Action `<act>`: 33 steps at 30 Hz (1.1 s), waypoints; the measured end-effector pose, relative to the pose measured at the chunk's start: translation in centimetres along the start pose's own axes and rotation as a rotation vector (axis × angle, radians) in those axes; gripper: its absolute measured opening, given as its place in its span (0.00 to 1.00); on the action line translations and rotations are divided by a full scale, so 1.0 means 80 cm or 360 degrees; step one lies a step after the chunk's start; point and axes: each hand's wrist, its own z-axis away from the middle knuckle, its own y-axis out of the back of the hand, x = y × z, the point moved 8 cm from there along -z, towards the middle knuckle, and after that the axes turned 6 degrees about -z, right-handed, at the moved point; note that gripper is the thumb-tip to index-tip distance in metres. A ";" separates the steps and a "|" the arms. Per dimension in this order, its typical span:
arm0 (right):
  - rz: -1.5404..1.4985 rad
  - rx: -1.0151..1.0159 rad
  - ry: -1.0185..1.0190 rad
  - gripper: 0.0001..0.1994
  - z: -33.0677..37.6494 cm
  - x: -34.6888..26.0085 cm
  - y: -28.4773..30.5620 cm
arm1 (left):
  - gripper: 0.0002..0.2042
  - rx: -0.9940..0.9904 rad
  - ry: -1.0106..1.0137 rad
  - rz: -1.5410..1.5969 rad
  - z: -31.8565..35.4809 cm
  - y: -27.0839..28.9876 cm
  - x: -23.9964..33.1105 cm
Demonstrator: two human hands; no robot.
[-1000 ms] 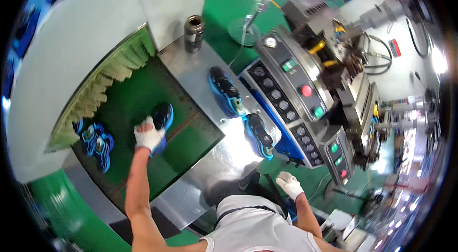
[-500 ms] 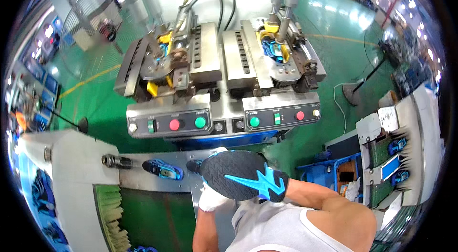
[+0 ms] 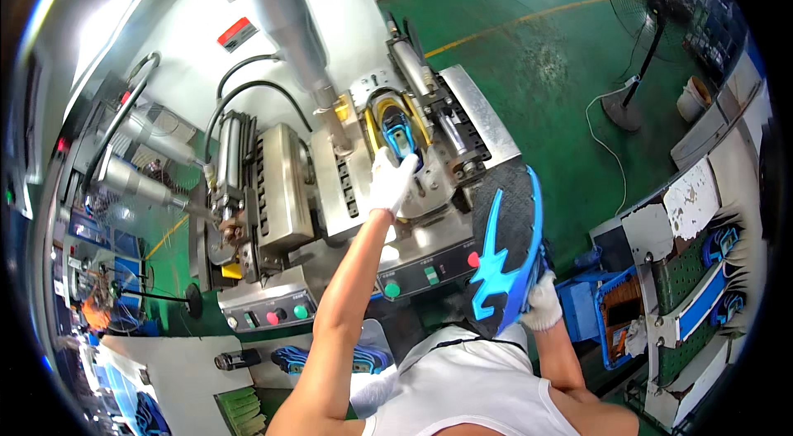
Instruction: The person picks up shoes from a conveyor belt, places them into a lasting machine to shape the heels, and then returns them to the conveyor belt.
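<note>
A: Green factory floor (image 3: 578,48), a pedestal fan (image 3: 652,15) off in the far corner, and right in front a steel press machine (image 3: 289,188) with hoses running up its column.

B: Two stations on it. The left station looks bare; the right one has a blue shoe (image 3: 402,139) seated in its yellow cradle (image 3: 376,110).

A: And the left hand (image 3: 390,180), white-gloved, is up at that shoe, fingers stretched out and touching its near end. Resting on it, I'd say, not closed round it.

B: Right hand (image 3: 541,304), gloved too, is wrapped round the heel end of a second shoe (image 3: 508,250), sole toward us, black with a bright blue pattern. It hangs clear of the machine, just beside the control panel (image 3: 421,271).

A: So how far along? One shoe sits in the press, one waits in the hand. Whether the seated one has been pressed, nothing here tells.

B: Room to move?

A: Tight around the cradle: clamp blocks on either side, the ram column just behind. Open air to the right, over the floor.

B: Lower right there's a blue crate (image 3: 615,316) and a rack (image 3: 702,287) with more blue pieces, near the right elbow. More shoes on the bench (image 3: 326,357) under the left arm.
</note>
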 end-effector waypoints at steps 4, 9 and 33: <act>0.0073 0.0247 -0.0042 0.55 0.072 -0.014 0.069 | 0.34 0.0204 0.0261 0.0090 -0.124 -0.061 -0.066; 0.0113 0.0736 0.0089 0.48 0.117 -0.033 0.084 | 0.31 0.0163 0.0308 -0.0334 -0.188 -0.101 -0.091; 0.2982 0.0252 0.0160 0.18 -0.568 0.193 -0.037 | 0.24 0.0506 0.1613 -0.0154 0.643 0.158 -0.366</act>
